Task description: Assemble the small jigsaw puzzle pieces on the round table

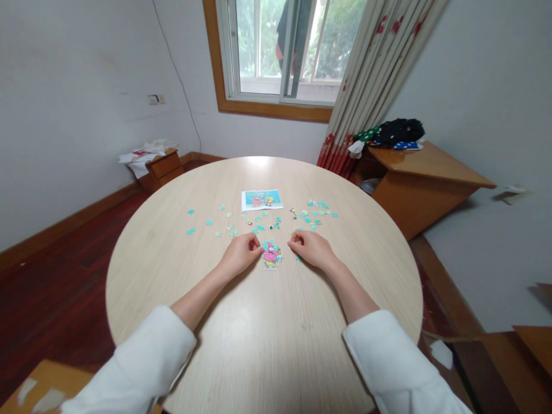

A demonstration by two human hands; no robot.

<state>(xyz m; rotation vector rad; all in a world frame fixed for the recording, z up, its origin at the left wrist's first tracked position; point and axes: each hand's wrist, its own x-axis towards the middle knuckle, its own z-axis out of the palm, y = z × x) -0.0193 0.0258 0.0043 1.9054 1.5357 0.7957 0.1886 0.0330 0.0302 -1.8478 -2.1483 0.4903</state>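
A partly joined jigsaw puzzle (270, 256) lies flat on the round table, showing a pink starfish figure with some teal pieces around it. At its left edge, my left hand (245, 251) has thumb and forefinger closed together, the tips at or beside the upper pieces. A short way to the right, my right hand (311, 248) hovers or rests with its fingers pinched; anything between the tips is too small to see. One loose teal piece (298, 259) lies under the right hand. Beyond both hands are several scattered teal and pale green puzzle pieces (305, 219).
A printed picture card (262, 199) with a pink and a yellow figure lies past the pieces on the pale wooden table (207, 339). A wooden cabinet (431, 178) with dark cloth on top stands at the right. A small drawer unit (165, 168) is at the left wall.
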